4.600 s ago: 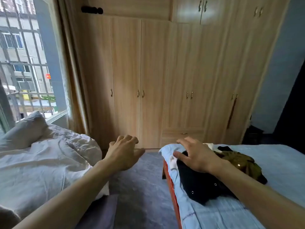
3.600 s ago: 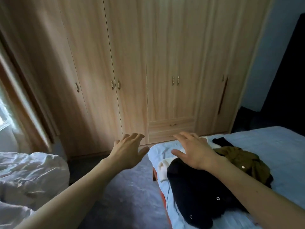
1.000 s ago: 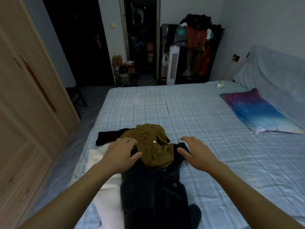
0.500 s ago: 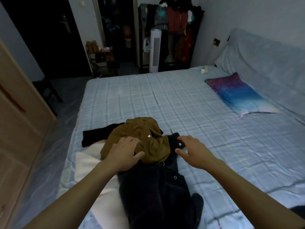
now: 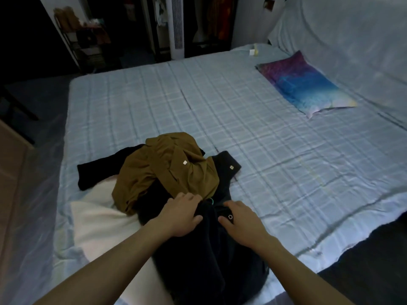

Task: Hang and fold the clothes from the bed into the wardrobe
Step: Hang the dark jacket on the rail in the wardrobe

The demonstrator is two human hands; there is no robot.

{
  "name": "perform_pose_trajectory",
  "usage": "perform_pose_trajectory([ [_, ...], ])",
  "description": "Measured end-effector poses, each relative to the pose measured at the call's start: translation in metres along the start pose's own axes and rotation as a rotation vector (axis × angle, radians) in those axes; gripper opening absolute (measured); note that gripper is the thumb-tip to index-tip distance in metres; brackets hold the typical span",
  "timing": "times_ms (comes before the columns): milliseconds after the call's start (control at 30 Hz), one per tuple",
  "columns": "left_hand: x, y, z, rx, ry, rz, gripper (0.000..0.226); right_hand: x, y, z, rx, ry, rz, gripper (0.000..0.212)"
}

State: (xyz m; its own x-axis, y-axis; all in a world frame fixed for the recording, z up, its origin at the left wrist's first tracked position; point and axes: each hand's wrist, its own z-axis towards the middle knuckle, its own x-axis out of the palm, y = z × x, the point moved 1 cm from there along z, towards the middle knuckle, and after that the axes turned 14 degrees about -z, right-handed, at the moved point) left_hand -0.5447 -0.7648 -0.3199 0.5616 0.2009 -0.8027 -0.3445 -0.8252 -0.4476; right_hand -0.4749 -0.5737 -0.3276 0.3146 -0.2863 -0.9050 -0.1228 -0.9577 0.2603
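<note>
A pile of clothes lies at the near left of the bed. A brown shirt sits crumpled on top. Under it, a black jacket with snap buttons stretches toward me. A white garment lies beneath on the left, and a black sleeve sticks out further left. My left hand and my right hand are both on the jacket's upper edge, just below the brown shirt, fingers curled into the black cloth. The wardrobe shows only as a wooden edge at the far left.
A purple and blue pillow lies at the bed's far right, by a draped headboard. A small pale object sits at the far edge. Beyond the bed stand a white tower fan and a dark rack with clutter.
I turned from the wardrobe doors to the bed. Over the last second both hands drew together and closed on the black jacket's top edge, and the view dropped closer to the pile.
</note>
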Motion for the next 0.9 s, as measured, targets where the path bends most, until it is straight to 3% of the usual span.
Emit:
perform_pose_trajectory([
  [367,0.079,0.066,0.067,0.027,0.249,-0.092,0.076,0.109,0.006,0.041,0.160,0.218,0.223,0.082],
  [533,0.095,0.079,0.078,0.068,0.383,-0.001,0.094,0.126,0.015,0.038,0.203,0.245,0.153,0.089],
  [733,0.117,0.084,0.070,0.193,0.231,0.184,0.066,0.141,0.036,0.031,0.224,0.191,0.012,0.068],
  [900,0.123,0.087,0.069,0.252,0.140,0.182,0.052,0.151,0.040,0.030,0.226,0.141,0.168,0.060],
])
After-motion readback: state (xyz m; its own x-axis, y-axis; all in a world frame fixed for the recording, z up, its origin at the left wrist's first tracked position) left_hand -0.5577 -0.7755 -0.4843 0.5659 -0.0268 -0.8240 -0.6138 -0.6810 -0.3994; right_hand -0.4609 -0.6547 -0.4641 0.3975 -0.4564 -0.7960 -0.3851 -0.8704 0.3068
